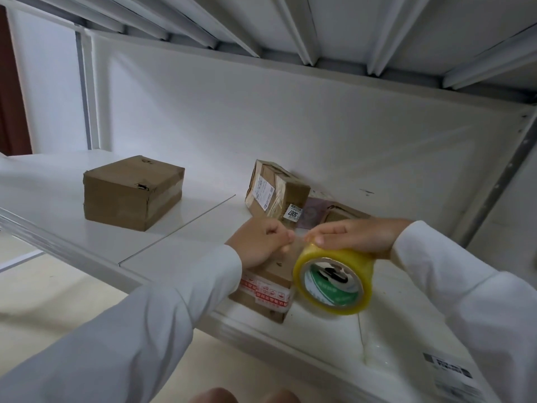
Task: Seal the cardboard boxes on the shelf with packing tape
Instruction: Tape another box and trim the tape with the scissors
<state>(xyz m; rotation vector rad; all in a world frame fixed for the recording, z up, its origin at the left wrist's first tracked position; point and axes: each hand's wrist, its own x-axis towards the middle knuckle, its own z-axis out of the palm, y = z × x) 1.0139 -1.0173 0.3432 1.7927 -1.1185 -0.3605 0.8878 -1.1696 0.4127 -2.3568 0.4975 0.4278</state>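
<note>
Item: tape roll (334, 282), clear-yellow with a green-printed core, held on edge just beside the right end of the small box (266, 289). My right hand (357, 237) grips it from above, fingers curled over the rim.

Item: small box, brown card with a red-and-white printed band across its near face, at the front edge of the shelf (162, 237). My left hand (261, 242) rests on top of it, fingers curled and pinched; I judge it holds the free end of the tape, though the strip itself is too clear to make out. The two hands are close together, nearly touching at the fingertips.

Step in hand, as I judge it: drawing tape off the roll to lay over the small box's top seam. To do it well I pin the free end firmly with the left hand, pull the roll away in a straight line along the seam, keep the strip taut and low so it does not fold on itself, then press it down flat.

Item: large box (130, 191), plain brown, upright, well to the left, flaps shut, some tape on its side. Contents hidden.

Item: labelled box (274, 190), tilted against the back wall, wrapped in clear tape, white labels showing. Contents hidden.

Item: low box (338, 213) behind my hands, mostly covered; I cannot tell whether it is sealed.
</note>
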